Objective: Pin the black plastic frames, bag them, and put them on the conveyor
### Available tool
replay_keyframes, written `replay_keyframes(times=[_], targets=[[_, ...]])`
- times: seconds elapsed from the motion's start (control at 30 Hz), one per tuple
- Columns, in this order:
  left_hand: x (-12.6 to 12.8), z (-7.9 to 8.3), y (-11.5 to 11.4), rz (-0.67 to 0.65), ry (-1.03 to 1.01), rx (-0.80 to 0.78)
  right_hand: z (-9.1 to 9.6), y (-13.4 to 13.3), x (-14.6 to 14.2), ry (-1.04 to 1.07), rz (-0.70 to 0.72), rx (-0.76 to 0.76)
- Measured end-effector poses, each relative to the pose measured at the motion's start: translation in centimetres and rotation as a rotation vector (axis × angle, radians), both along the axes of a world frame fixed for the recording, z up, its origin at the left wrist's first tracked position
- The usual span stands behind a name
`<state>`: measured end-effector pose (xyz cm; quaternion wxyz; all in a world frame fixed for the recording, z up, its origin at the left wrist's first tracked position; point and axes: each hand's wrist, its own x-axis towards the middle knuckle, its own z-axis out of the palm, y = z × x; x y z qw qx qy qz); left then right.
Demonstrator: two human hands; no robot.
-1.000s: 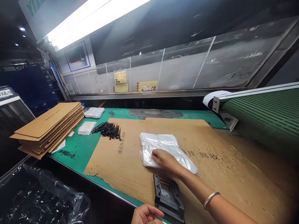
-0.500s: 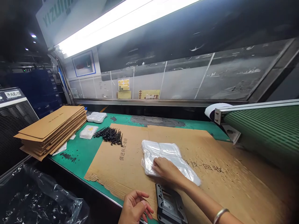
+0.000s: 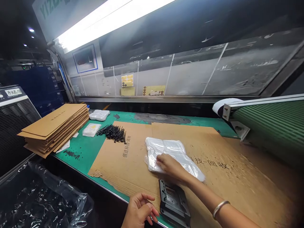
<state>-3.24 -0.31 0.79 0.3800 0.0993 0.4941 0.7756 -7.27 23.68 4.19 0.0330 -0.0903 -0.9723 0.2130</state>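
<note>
A stack of clear plastic bags (image 3: pixel 166 147) lies on the cardboard in front of me. On its near left part rests my right hand (image 3: pixel 170 166), fingers bent and drawn together at the plastic; the fingertips are partly hidden. My left hand (image 3: pixel 141 210) hovers at the table's front edge, palm turned inward, its fingers loosely curled and apart with nothing in them. Just right of it, a dark grey rectangular part with a recessed middle (image 3: pixel 174 202) lies on the cardboard, below my right wrist.
Black thin pins (image 3: pixel 112 133) lie heaped at the back left, beside smaller bag bundles (image 3: pixel 91 129). Flat cardboard sheets (image 3: pixel 55 118) are stacked at left. A bin lined with clear plastic (image 3: pixel 45 196) stands below. The end of a green conveyor (image 3: pixel 273 123) juts in from the right.
The view has tilted slightly downward, so the scene sits a little higher. Both hands keep nearly the same pose and place.
</note>
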Motion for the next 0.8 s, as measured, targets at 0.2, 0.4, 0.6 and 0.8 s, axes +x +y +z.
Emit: replay_keyframes(times=[0.2, 0.4, 0.6, 0.8], targets=[[0.0, -0.4, -0.1, -0.003, 0.004, -0.023, 1.6, 1.7, -0.8, 0.108, -0.098, -0.323], [0.0, 0.7, -0.1, 0.07, 0.116, -0.075, 6.7, 0.8, 0.5, 0.262, -0.059, -0.684], [-0.9, 5.6, -0.7, 0.156, 0.657, -0.044, 7.9, -7.7, 5.6, 0.033, 0.164, -0.939], [-1.5, 6.2, -0.4, -0.171, 0.553, -0.088, 5.4, -12.0, 9.4, 0.078, 0.124, -1.141]])
